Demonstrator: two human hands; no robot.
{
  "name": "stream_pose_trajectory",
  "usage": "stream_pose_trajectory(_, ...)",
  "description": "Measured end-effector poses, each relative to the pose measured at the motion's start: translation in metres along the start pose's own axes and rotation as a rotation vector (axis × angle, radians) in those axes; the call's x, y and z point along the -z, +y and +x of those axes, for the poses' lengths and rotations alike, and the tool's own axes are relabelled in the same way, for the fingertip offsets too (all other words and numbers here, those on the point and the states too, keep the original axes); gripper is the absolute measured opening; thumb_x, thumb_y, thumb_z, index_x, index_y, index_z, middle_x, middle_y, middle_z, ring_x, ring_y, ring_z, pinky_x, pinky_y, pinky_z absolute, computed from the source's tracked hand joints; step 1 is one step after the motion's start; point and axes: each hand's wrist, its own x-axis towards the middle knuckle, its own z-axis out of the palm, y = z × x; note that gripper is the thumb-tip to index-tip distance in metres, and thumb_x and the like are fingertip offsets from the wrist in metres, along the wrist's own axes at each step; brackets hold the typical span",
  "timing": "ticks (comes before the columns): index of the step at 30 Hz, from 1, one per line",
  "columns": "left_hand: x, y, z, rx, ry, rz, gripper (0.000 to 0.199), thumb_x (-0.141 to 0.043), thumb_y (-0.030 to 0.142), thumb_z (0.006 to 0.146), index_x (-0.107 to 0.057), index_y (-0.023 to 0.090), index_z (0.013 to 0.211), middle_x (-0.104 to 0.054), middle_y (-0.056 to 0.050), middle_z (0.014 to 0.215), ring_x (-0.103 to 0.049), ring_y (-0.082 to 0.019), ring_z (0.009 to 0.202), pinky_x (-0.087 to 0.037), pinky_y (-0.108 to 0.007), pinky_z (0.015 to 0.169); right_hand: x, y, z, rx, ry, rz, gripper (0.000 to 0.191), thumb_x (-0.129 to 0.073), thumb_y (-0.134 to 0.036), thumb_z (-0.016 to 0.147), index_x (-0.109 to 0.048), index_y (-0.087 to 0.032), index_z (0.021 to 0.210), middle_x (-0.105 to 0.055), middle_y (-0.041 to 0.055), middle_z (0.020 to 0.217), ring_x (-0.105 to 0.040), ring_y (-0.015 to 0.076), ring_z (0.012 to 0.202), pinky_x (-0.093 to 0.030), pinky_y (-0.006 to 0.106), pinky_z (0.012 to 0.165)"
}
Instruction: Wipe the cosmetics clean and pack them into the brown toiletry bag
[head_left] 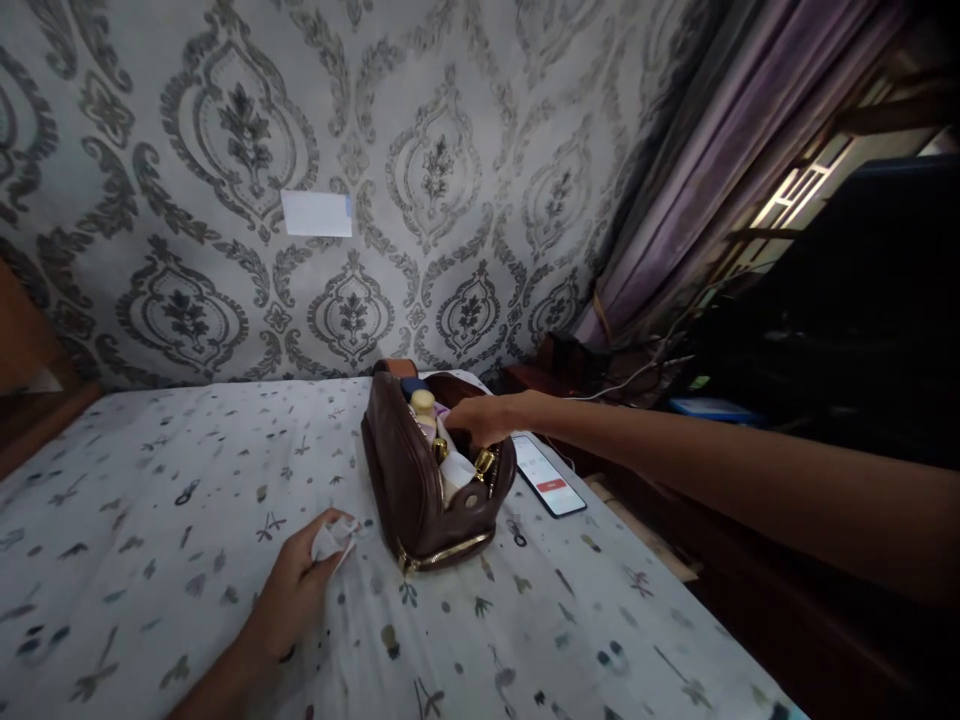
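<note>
A dark brown zipped toiletry bag (405, 480) stands with its top unzipped on the patterned bedsheet (225, 480). Inside it are a bottle with a pale yellow cap (423, 402), a white item (456, 470) and gold-coloured pieces (484, 462). My right hand (480, 418) reaches into the bag's top; its fingertips are hidden among the contents. To the left of the bag, my left hand (300, 575) is closed around a crumpled white tissue (334, 538), just above the sheet and apart from the bag.
A phone (549, 475) with a lit screen lies right of the bag, near the bed's edge. Behind is a patterned wall with a white paper (316, 214) on it. A purple curtain (675, 170), cables and dark objects are at the right.
</note>
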Motion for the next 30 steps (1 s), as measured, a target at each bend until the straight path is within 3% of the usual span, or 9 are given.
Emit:
stream_pose_trajectory(4, -0.003, -0.01, -0.001, 0.013, 0.026, 0.012, 0.031, -0.068, 0.049, 0.072, -0.069, 0.021, 0.086, -0.07, -0.006, 0.086, -0.066, -0.026, 0.087, -0.053, -0.035, 0.084, -0.001, -0.002, -0.001, -0.002, -0.062, -0.062, 0.047, -0.071, -0.007, 0.067, -0.072, -0.015, 0.114, -0.077, 0.0115, 0.1, -0.071, 0.0252, 0.089, -0.046, 0.026, 0.068)
stream_pose_trajectory(8, -0.003, -0.015, -0.001, 0.01, 0.045, 0.025, 0.032, -0.07, 0.052, 0.069, -0.072, 0.024, 0.084, -0.072, -0.005, 0.086, -0.067, -0.029, 0.093, -0.054, -0.039, 0.088, 0.002, -0.007, -0.001, -0.026, -0.088, -0.1, 0.04, -0.067, -0.003, 0.066, -0.075, -0.013, 0.104, -0.077, 0.0145, 0.094, -0.072, 0.0286, 0.087, -0.046, 0.028, 0.065)
stream_pose_trajectory(12, -0.003, -0.017, 0.0, 0.017, 0.072, 0.043, 0.032, -0.072, 0.053, 0.067, -0.073, 0.025, 0.082, -0.073, -0.005, 0.087, -0.068, -0.031, 0.097, -0.056, -0.039, 0.085, 0.005, -0.009, -0.003, -0.008, -0.091, -0.099, 0.036, -0.064, 0.0, 0.065, -0.077, -0.014, 0.096, -0.077, 0.0126, 0.09, -0.072, 0.0264, 0.084, -0.045, 0.027, 0.064)
stream_pose_trajectory(16, -0.002, -0.019, 0.001, 0.041, 0.07, 0.031, 0.035, -0.073, 0.053, 0.066, -0.073, 0.023, 0.083, -0.073, -0.007, 0.087, -0.069, -0.031, 0.094, -0.057, -0.038, 0.082, 0.011, -0.008, -0.013, 0.028, -0.053, -0.096, 0.037, -0.064, 0.0, 0.066, -0.077, -0.014, 0.097, -0.076, 0.0104, 0.092, -0.07, 0.0223, 0.083, -0.043, 0.026, 0.066)
stream_pose_trajectory(20, -0.001, -0.02, 0.001, 0.05, 0.039, 0.035, 0.038, -0.074, 0.053, 0.066, -0.073, 0.021, 0.086, -0.075, -0.007, 0.091, -0.069, -0.032, 0.099, -0.056, -0.039, 0.089, 0.024, -0.003, -0.025, 0.067, -0.008, -0.082, 0.024, -0.067, -0.008, 0.072, -0.077, -0.014, 0.093, -0.076, 0.0076, 0.089, -0.066, 0.0189, 0.082, -0.04, 0.025, 0.067)
stream_pose_trajectory(24, 0.0, -0.026, 0.001, 0.055, 0.034, 0.049, 0.04, -0.074, 0.055, 0.067, -0.074, 0.022, 0.088, -0.075, -0.007, 0.093, -0.068, -0.033, 0.102, -0.056, -0.04, 0.089, 0.036, 0.005, -0.033, 0.09, 0.094, -0.037, 0.019, -0.062, -0.014, 0.081, -0.076, -0.012, 0.093, -0.073, 0.0059, 0.083, -0.06, 0.015, 0.07, -0.037, 0.024, 0.062)
stream_pose_trajectory(30, 0.002, -0.042, 0.003, 0.059, 0.023, 0.051, 0.049, -0.073, 0.059, 0.069, -0.074, 0.018, 0.097, -0.075, -0.011, 0.104, -0.066, -0.033, 0.108, -0.051, -0.042, 0.099, 0.043, 0.017, -0.025, 0.161, 0.184, 0.252, 0.02, -0.055, -0.014, 0.086, -0.075, -0.009, 0.088, -0.071, 0.0047, 0.079, -0.055, 0.0132, 0.07, -0.038, 0.023, 0.065)
